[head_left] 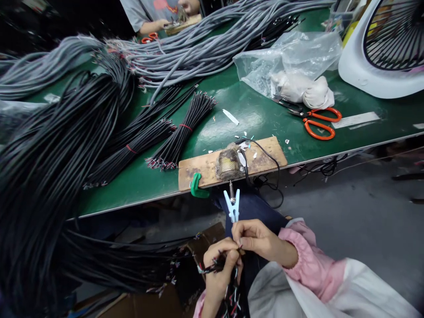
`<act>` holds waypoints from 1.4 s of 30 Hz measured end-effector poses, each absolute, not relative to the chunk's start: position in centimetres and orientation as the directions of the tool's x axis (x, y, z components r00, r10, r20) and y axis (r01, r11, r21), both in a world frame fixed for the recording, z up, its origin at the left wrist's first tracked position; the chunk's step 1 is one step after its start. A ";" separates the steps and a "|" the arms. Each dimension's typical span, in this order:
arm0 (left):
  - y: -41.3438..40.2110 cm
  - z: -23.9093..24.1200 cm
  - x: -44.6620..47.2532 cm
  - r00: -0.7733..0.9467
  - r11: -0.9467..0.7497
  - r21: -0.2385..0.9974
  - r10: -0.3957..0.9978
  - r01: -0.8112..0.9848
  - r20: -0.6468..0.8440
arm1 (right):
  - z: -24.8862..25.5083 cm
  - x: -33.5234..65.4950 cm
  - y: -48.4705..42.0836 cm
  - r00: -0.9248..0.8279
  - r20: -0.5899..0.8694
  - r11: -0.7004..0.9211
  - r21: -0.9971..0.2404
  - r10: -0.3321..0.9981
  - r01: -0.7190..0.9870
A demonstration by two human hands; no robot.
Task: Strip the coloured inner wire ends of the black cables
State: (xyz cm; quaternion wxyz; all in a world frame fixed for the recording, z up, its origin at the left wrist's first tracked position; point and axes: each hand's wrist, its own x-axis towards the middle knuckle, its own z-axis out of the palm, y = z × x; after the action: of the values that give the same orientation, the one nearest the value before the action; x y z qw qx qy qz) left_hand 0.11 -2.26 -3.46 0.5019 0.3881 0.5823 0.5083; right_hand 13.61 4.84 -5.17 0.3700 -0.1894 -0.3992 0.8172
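Note:
My left hand (220, 267) is closed around a bunch of thin black cables (234, 302) with red, white and green wire ends. Against its fingertips, my right hand (260, 242) pinches what looks like a small wire end (240, 247); the fingers partly cover it. Just beyond my hands stands a light blue clip (232, 206), its jaws beside a pointed metal tip (231, 189). That tip lies at the front edge of a wooden board (265, 157). On the board sits a stained, rounded lump (228, 163), and a green clamp (198, 186) grips the board's front edge.
Black cable bundles (190, 126) and long grey cables (195, 53) cover the green table's left and back. To the right lie orange-handled scissors (319, 121), a plastic bag (288, 55) and a white fan (356, 66). Another person's hand (155, 26) is across the table.

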 end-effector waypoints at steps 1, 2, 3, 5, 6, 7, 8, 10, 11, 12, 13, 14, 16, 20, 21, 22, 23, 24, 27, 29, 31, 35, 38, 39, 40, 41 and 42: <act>-1.9 -2.9 -0.1 -0.209 0.134 0.990 0.968 -0.039 -0.139 | -5.3 13.7 5.0 -0.703 -0.059 -0.506 -0.737 0.709 -0.448; -1.6 -2.3 -0.3 -0.223 0.096 0.995 0.970 -0.019 -0.098 | -5.3 13.8 5.3 -0.722 -0.094 -0.555 -0.709 0.686 -0.435; -1.2 -1.7 -0.5 -0.224 0.057 0.998 0.973 0.021 -0.051 | -5.1 13.9 5.7 -0.707 -0.123 -0.555 -0.718 0.696 -0.421; -0.6 -0.6 -0.8 -0.144 -0.041 0.989 0.988 0.139 0.061 | -4.3 14.3 7.0 -0.596 -0.147 -0.446 -0.804 0.790 -0.393; -0.3 -0.1 -0.9 -0.141 -0.089 0.978 0.983 0.189 0.117 | -3.7 14.4 7.7 -0.532 -0.128 -0.368 -0.851 0.837 -0.374; 0.0 0.4 -1.0 -0.142 -0.126 0.967 0.977 0.222 0.160 | -3.2 14.3 8.4 -0.491 -0.089 -0.289 -0.892 0.866 -0.347; 0.3 0.8 -1.2 -0.146 -0.164 0.955 0.968 0.248 0.204 | -2.7 14.2 9.0 -0.486 -0.045 -0.235 -0.912 0.873 -0.337; 0.9 1.4 -1.4 -0.153 -0.210 0.936 0.953 0.281 0.260 | -2.0 13.5 9.8 -0.531 -0.003 -0.225 -0.908 0.848 -0.353; 1.2 1.6 -1.5 -0.148 -0.225 0.929 0.949 0.294 0.277 | -1.9 13.0 10.1 -0.557 0.000 -0.255 -0.888 0.831 -0.382; 1.5 1.7 -1.6 -0.140 -0.231 0.924 0.949 0.305 0.284 | -2.0 12.5 10.2 -0.574 0.000 -0.297 -0.856 0.819 -0.423; 1.7 1.8 -1.7 -0.135 -0.236 0.921 0.948 0.311 0.289 | -2.2 12.0 10.3 -0.579 -0.004 -0.338 -0.815 0.815 -0.470; 2.0 1.8 -1.8 -0.128 -0.242 0.918 0.947 0.314 0.294 | -2.4 11.6 10.3 -0.592 -0.011 -0.386 -0.768 0.806 -0.510; 2.4 1.7 -1.9 -0.109 -0.268 0.909 0.942 0.319 0.316 | -2.8 11.0 10.3 -0.588 -0.044 -0.452 -0.687 0.807 -0.569; 3.1 1.5 -2.0 -0.065 -0.297 0.886 0.938 0.357 0.341 | -2.7 10.6 10.4 -0.552 -0.099 -0.484 -0.623 0.828 -0.614; 3.3 1.4 -1.9 -0.062 -0.287 0.885 0.941 0.367 0.331 | -2.6 10.6 10.4 -0.549 -0.106 -0.487 -0.617 0.829 -0.618; 3.4 1.3 -1.9 -0.058 -0.273 0.886 0.947 0.375 0.317 | -2.4 10.6 10.4 -0.549 -0.112 -0.493 -0.610 0.828 -0.620; 3.5 1.3 -1.8 -0.055 -0.257 0.887 0.952 0.383 0.300 | -2.3 10.6 10.4 -0.552 -0.116 -0.499 -0.604 0.826 -0.621; 3.6 1.3 -1.8 -0.051 -0.242 0.889 0.958 0.389 0.284 | -2.3 10.6 10.4 -0.555 -0.118 -0.505 -0.599 0.823 -0.621; 3.7 1.4 -1.7 -0.040 -0.221 0.891 0.965 0.396 0.258 | -2.3 10.6 10.4 -0.575 -0.110 -0.518 -0.592 0.811 -0.618; 3.6 1.4 -1.8 -0.046 -0.212 0.896 0.967 0.390 0.249 | -2.6 10.7 10.4 -0.602 -0.095 -0.531 -0.592 0.793 -0.607; 3.4 1.4 -1.9 -0.050 -0.201 0.901 0.970 0.385 0.238 | -3.0 10.9 10.3 -0.640 -0.084 -0.558 -0.584 0.764 -0.590; 3.2 1.3 -2.0 -0.038 -0.207 0.908 0.971 0.365 0.237 | -4.4 11.3 10.1 -0.654 -0.117 -0.598 -0.548 0.747 -0.585; 3.1 1.3 -2.1 -0.039 -0.212 0.917 0.970 0.339 0.239 | -5.5 11.9 9.6 -0.618 -0.162 -0.585 -0.568 0.769 -0.579; 3.0 1.3 -2.1 -0.039 -0.202 0.921 0.973 0.332 0.228 | -5.7 12.3 9.4 -0.601 -0.165 -0.563 -0.602 0.782 -0.567; 2.8 1.3 -2.1 -0.038 -0.185 0.928 0.977 0.323 0.208 | -5.9 12.6 9.1 -0.585 -0.162 -0.532 -0.649 0.795 -0.544; 2.5 1.2 -2.0 -0.034 -0.155 0.940 0.984 0.305 0.173 | -6.0 13.0 8.8 -0.576 -0.155 -0.500 -0.701 0.803 -0.508; 2.1 0.9 -1.9 -0.034 -0.109 0.956 0.992 0.273 0.123 | -6.0 13.4 8.6 -0.578 -0.148 -0.471 -0.751 0.803 -0.462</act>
State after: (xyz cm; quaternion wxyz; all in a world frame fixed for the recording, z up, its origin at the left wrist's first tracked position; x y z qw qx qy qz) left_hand -1.94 2.13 0.90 0.3839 0.5792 0.5462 0.4678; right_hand 13.43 8.56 -5.97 0.3853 -0.2504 -0.3404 0.8203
